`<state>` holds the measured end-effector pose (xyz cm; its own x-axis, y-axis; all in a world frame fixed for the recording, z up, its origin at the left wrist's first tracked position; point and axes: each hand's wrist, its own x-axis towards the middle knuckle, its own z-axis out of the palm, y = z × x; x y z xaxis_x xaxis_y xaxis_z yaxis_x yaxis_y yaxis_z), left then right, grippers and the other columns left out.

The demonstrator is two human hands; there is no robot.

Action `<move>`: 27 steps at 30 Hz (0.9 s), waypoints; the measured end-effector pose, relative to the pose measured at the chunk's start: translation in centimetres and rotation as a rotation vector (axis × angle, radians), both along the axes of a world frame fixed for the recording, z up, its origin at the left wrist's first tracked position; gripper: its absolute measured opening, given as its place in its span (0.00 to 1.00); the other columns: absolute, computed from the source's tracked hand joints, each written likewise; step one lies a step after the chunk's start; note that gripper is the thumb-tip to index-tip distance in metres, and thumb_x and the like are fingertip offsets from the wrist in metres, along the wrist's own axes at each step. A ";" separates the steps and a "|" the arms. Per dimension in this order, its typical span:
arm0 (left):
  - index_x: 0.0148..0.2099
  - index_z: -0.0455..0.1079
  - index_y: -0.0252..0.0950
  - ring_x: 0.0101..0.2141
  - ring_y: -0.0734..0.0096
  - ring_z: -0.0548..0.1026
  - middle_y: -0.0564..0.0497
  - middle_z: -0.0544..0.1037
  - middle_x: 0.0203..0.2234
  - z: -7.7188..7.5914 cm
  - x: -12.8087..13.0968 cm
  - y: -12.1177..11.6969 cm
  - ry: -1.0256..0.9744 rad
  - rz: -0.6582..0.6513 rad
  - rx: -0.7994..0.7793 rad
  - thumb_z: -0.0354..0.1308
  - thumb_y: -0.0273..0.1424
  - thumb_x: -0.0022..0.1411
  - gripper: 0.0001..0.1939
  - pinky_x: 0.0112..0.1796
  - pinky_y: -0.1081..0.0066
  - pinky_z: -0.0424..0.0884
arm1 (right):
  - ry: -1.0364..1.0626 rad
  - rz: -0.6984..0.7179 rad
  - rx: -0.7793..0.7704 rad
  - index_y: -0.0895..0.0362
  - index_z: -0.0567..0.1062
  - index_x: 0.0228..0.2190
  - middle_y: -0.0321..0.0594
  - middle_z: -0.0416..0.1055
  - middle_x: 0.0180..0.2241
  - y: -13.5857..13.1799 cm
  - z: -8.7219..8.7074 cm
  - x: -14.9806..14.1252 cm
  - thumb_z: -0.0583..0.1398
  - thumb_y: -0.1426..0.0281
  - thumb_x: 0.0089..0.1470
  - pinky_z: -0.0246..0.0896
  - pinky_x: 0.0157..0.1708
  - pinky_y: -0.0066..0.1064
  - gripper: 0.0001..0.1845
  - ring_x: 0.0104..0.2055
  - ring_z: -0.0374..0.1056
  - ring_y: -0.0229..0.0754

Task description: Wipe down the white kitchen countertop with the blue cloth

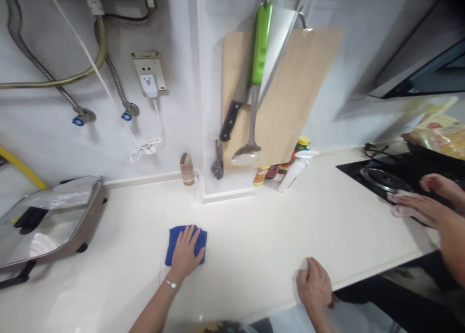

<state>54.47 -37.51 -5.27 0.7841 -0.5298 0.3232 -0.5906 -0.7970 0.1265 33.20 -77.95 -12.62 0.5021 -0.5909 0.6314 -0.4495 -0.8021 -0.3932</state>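
Note:
My left hand (pixel 186 249) lies flat on a folded blue cloth (pixel 174 243), pressing it to the white countertop (pixel 254 241). Its fingers are stretched out and slightly apart, and a bracelet circles the wrist. Near the counter's front edge rests my right hand (pixel 314 285), fingers curled in loosely, with nothing visible in it. The underside of that hand is hidden. Behind the blue cloth, a small bottle of brownish liquid (pixel 187 170) stands by the wall.
At right, another person's hands (pixel 423 207) hold a pale cloth beside the black cooktop (pixel 392 178). A lidded electric pan (pixel 72 231) sits at left. Knives, a green-handled spoon (pixel 250 153) and a cutting board (pixel 286 105) hang over condiment bottles and a white spray bottle (pixel 296 173).

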 end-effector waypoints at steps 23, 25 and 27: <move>0.67 0.63 0.31 0.68 0.47 0.55 0.37 0.62 0.67 0.4 19.6 -6.0 0.056 0.205 -0.065 0.45 0.38 0.68 0.30 0.66 0.45 0.48 | 0.153 -0.122 0.128 0.58 0.72 0.50 0.54 0.71 0.52 0.3 1.4 -0.1 0.50 0.65 0.54 0.60 0.50 0.50 0.25 0.52 0.66 0.58; 0.67 0.63 0.31 0.67 0.46 0.55 0.37 0.62 0.67 0.3 20.4 -6.4 0.062 0.217 -0.074 0.45 0.38 0.68 0.30 0.66 0.45 0.48 | 0.153 -0.119 0.123 0.58 0.72 0.50 0.54 0.71 0.53 0.3 1.5 -0.1 0.50 0.65 0.54 0.60 0.50 0.49 0.25 0.52 0.66 0.58; 0.67 0.63 0.31 0.67 0.46 0.56 0.36 0.64 0.66 0.2 21.1 -6.7 0.052 0.235 -0.081 0.46 0.38 0.67 0.30 0.65 0.44 0.48 | 0.161 -0.112 0.113 0.59 0.72 0.51 0.54 0.71 0.52 0.3 1.4 -0.1 0.49 0.65 0.54 0.61 0.50 0.49 0.25 0.52 0.66 0.58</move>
